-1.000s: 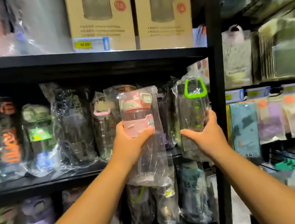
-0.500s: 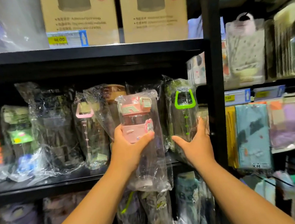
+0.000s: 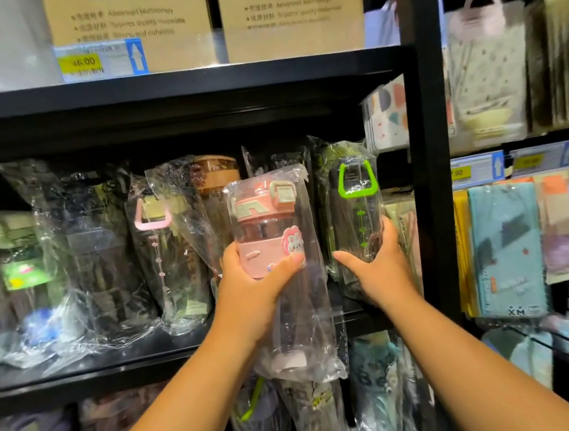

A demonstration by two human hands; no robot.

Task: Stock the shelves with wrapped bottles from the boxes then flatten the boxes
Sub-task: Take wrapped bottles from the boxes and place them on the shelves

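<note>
My left hand point(image 3: 252, 281) grips a pink bottle in a clear plastic wrap point(image 3: 270, 223), held upright in front of the middle shelf point(image 3: 83, 373). My right hand point(image 3: 380, 265) holds a clear wrapped bottle with a green handle point(image 3: 358, 205), which stands at the right end of that shelf, beside the black upright post point(image 3: 432, 168). Several other wrapped bottles stand along the shelf to the left, among them one with a pink handle point(image 3: 157, 247).
Cardboard product boxes point(image 3: 289, 12) and a price tag point(image 3: 101, 59) sit on the shelf above. More wrapped bottles fill the shelf below point(image 3: 314, 415). To the right of the post hang packaged cloths point(image 3: 506, 247) and bags point(image 3: 487, 70).
Both hands have shifted slightly left and lower in view as the camera moved. The green-handled bottle has been pushed further back onto the shelf; the pink bottle stays in my left hand.
</note>
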